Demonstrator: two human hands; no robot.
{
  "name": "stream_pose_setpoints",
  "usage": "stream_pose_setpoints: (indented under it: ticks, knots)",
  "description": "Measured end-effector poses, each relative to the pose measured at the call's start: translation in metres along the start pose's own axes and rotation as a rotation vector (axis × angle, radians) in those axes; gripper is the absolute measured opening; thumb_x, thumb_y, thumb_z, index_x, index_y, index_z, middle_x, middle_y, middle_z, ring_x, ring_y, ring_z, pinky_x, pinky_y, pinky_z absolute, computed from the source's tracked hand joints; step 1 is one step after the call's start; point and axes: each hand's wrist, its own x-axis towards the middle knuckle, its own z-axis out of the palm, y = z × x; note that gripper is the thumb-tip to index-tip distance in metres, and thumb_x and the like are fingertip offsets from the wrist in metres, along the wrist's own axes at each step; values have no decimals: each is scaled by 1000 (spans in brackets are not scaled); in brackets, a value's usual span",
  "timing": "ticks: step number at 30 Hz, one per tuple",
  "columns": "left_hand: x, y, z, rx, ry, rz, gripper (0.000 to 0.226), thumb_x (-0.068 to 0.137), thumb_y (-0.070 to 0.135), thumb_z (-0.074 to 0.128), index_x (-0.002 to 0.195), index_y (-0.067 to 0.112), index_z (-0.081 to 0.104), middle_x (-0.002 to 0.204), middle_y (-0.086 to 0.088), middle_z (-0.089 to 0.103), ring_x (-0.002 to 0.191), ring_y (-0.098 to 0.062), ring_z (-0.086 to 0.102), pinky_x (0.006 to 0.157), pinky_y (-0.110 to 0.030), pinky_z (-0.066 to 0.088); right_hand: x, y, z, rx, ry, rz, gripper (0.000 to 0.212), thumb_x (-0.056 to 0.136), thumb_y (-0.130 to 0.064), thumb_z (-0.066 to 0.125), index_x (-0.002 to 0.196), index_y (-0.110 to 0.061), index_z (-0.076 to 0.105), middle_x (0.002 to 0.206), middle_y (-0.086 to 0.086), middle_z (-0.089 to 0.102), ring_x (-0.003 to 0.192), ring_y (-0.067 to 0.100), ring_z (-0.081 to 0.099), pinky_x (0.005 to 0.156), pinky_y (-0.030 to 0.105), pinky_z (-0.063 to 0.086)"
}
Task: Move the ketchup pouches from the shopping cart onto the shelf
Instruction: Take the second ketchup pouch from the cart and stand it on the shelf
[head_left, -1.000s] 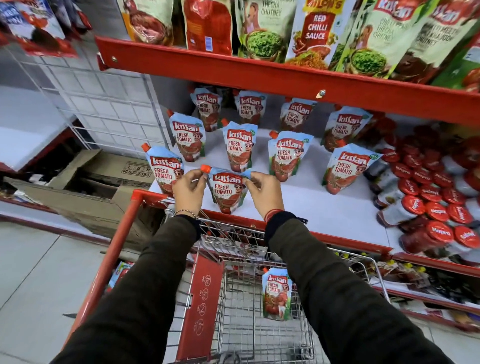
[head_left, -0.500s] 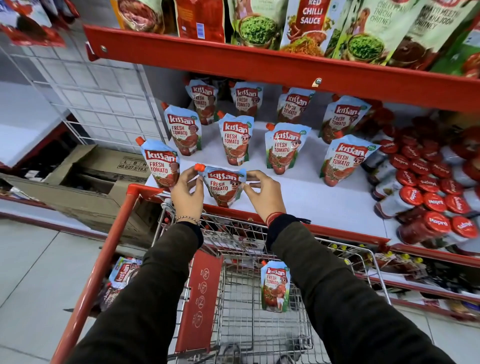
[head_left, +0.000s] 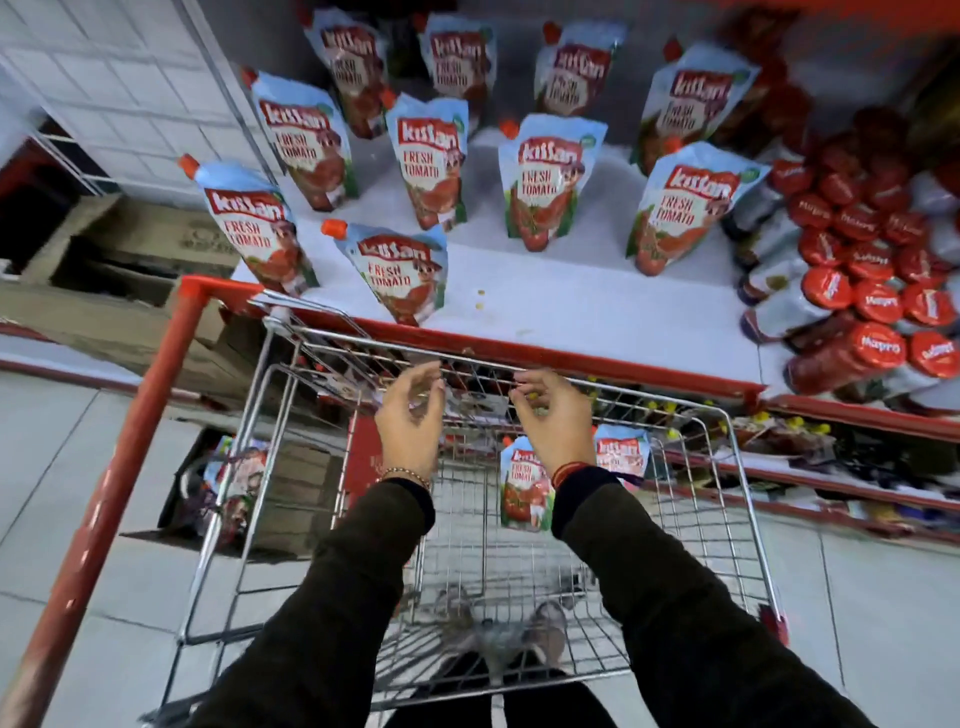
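Several blue-and-red ketchup pouches stand on the white shelf (head_left: 597, 312). The nearest pouch (head_left: 402, 270) stands alone at the shelf's front edge. My left hand (head_left: 410, 421) and my right hand (head_left: 553, 421) hover empty over the far rim of the wire shopping cart (head_left: 748, 499), fingers loosely curled and apart. Two ketchup pouches remain in the cart: one (head_left: 522, 493) upright just below my right wrist, another (head_left: 623, 454) to its right, partly hidden by the wrist.
Red-capped bottles (head_left: 857, 291) lie stacked at the shelf's right. The cart's red handle bar (head_left: 119, 467) runs down the left. Cardboard boxes (head_left: 119, 260) sit left of the shelf. A lower shelf with yellow-capped goods (head_left: 789, 431) lies behind the cart.
Both hands let go of the pouch at the shelf's front edge and drew back toward the cart. The camera tilted downward.
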Motion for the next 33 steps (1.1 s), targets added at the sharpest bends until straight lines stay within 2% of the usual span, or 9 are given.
stream_pose_setpoints:
  ticks: [4,9,11,13,15,19,24,28,33]
  knots:
    - [-31,-46,27,71,-126,-101,21,93,13,63,108,27,67,107,-1,74,98,-15,69,86,-24,55,-20,65,0,-63,-41,161,18,91,-22,66,109,-20,68,105,-1,73,86,12,66,83,34,58]
    - [-55,-107,57,200,-263,-263,18,94,9,60,108,20,67,98,-1,69,96,-24,67,72,-5,54,-32,142,10,-74,-113,362,23,91,-24,68,110,-12,69,107,8,74,87,18,66,87,37,57]
    - [-56,-128,70,298,-307,-291,23,95,11,59,117,13,66,102,-15,72,86,-27,67,76,-18,60,-31,169,18,-122,-125,398,24,92,-23,67,112,-9,70,107,12,74,83,19,66,78,21,50]
    - [-54,-148,83,393,-328,-266,27,95,10,58,120,10,66,109,-15,72,74,-13,61,66,-2,52,-25,190,26,-216,-120,399,23,94,-18,63,112,-5,70,103,18,74,78,23,64,58,7,35]
    - [-49,-168,99,468,-354,-264,29,95,8,56,122,10,65,119,-10,70,86,-11,61,62,2,44,-16,211,36,-266,-135,441,26,97,-17,58,112,-1,70,101,23,73,79,25,65,55,14,37]
    - [-36,-201,127,555,-429,-377,34,95,7,52,128,7,61,128,-17,66,111,-34,66,96,-38,55,3,243,55,-327,-199,539,30,102,-13,46,116,4,65,112,28,69,103,36,67,81,36,51]
    - [-26,-229,150,648,-485,-500,38,97,13,51,134,4,58,125,-21,68,111,-36,64,93,-38,49,12,262,76,-258,-307,505,52,105,-21,28,130,24,40,131,44,48,125,49,50,72,23,51]
    - [-28,-241,155,640,-502,-599,31,98,19,53,115,1,71,121,-21,71,115,-35,63,92,-34,48,4,274,84,-217,-149,611,27,99,-13,50,109,6,66,113,24,71,104,36,68,80,27,49]
    - [-31,-248,151,361,-354,-819,32,95,17,60,120,-1,68,127,-22,68,120,-38,63,103,-48,53,4,271,84,-126,-115,617,21,96,-12,57,108,3,66,111,21,72,104,34,68,90,34,52]
